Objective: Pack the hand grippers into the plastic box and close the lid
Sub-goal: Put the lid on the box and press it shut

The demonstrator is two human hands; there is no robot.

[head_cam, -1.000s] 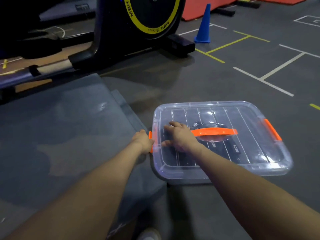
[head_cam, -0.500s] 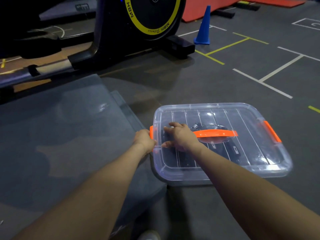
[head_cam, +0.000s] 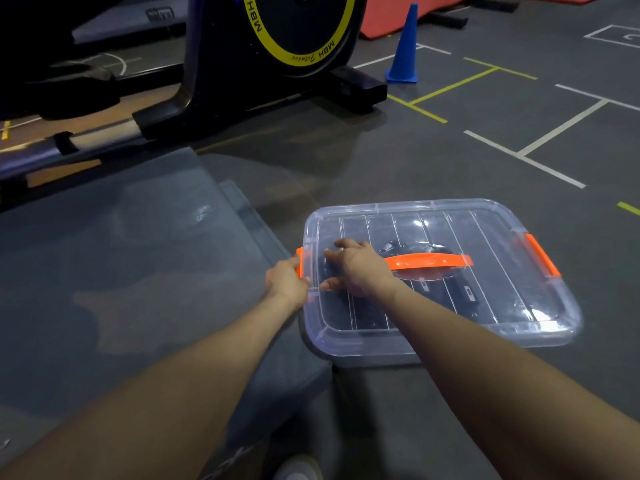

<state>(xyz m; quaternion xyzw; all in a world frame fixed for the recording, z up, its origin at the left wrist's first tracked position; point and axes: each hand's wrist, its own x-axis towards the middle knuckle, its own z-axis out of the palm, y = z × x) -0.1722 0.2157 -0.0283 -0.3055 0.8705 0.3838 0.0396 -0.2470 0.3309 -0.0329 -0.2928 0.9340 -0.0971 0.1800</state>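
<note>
Clear plastic box [head_cam: 519, 327] sits on gym floor [head_cam: 450, 161], lid [head_cam: 485, 230] on. Dark hand grippers [head_cam: 464, 296] inside, approx under orange handle [head_cam: 429, 262]. Right hand [head_cam: 360, 268] spread, pressing lid at 9 o'clock edge. Left hand [head_cam: 287, 284] grips orange latch [head_cam: 299, 261]; prob. not snapped yet.

Head camera looks forward, down at floor [head_cam: 450, 161].

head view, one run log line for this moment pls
stage: latching lid | left hand: fingers at orange side latch | right hand: flat on lid | hand grippers: inside plastic box
</note>
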